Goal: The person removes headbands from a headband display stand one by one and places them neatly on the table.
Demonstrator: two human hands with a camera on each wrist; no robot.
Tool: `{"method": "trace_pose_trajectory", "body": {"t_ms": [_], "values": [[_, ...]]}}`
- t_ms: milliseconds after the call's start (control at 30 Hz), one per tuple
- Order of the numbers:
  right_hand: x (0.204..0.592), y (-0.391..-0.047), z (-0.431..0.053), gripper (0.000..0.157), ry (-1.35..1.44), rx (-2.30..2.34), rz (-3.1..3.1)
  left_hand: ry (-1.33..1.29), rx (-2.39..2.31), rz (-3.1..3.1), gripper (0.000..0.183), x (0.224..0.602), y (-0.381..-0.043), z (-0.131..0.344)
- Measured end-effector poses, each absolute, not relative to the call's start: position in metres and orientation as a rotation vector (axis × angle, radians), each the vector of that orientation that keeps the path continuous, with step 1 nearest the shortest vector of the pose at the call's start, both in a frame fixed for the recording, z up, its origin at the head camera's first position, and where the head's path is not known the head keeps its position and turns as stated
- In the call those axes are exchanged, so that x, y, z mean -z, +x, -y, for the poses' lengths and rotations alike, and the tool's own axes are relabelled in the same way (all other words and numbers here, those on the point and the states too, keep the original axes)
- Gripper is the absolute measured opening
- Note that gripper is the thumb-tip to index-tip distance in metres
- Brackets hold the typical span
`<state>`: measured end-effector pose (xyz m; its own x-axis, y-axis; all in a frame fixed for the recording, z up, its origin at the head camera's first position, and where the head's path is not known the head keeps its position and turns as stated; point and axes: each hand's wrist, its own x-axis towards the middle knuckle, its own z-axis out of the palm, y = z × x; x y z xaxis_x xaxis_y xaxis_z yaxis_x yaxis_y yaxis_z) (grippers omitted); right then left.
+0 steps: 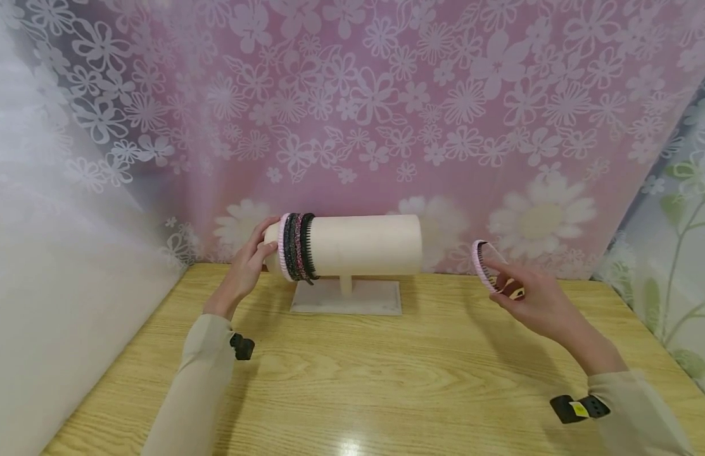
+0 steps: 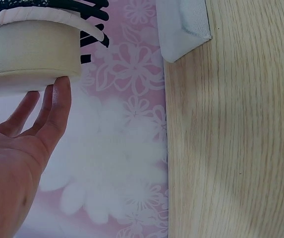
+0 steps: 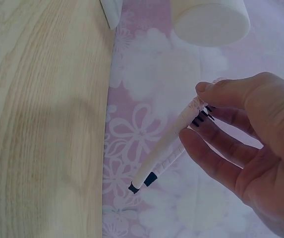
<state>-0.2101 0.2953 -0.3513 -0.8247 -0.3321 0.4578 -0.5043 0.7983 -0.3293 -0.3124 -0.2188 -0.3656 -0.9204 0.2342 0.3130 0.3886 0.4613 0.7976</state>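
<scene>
While the right hand (image 1: 537, 301) is pinching a pink headband (image 3: 164, 144) between thumb and fingers, the left hand (image 1: 246, 269) is gripping the near end of a cream cylinder (image 1: 366, 244). Pink headband is sticking out ahead of the right hand's fingertips, black teeth showing on its inner side, well apart from the cylinder's bare end. Just right of the left hand, other bands are circling the cylinder: a ridged pink band (image 1: 282, 250) is sitting closest to the fingers, then dark glittery bands (image 1: 291, 250), a reddish glittery band (image 1: 298, 247) and a black toothed band (image 1: 307, 247) are packing in side by side. Cylinder is spanning the space between both hands, resting on a short post (image 1: 345, 285) whose white base (image 1: 381, 301) is standing on the bench (image 1: 352, 367). Behind both hands, a pink floral cloth (image 1: 341, 126) is hanging. Pale sleeves (image 1: 201, 361) are covering both forearms.
</scene>
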Motion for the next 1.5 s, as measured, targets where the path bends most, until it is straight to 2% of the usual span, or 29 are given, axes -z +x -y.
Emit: {"method": "trace_pose_trajectory", "body": {"t_ms": [767,1500], "values": [[0.378,-0.21,-0.324,0.052,0.627,-0.492,2.628,-0.53,1.436,2.545,0.048,0.367,-0.314,0.217],[0.401,-0.209,-0.367,0.045,0.49,-0.376,2.793,-0.54,1.455,2.533,0.049,0.367,-0.316,0.218]]}}
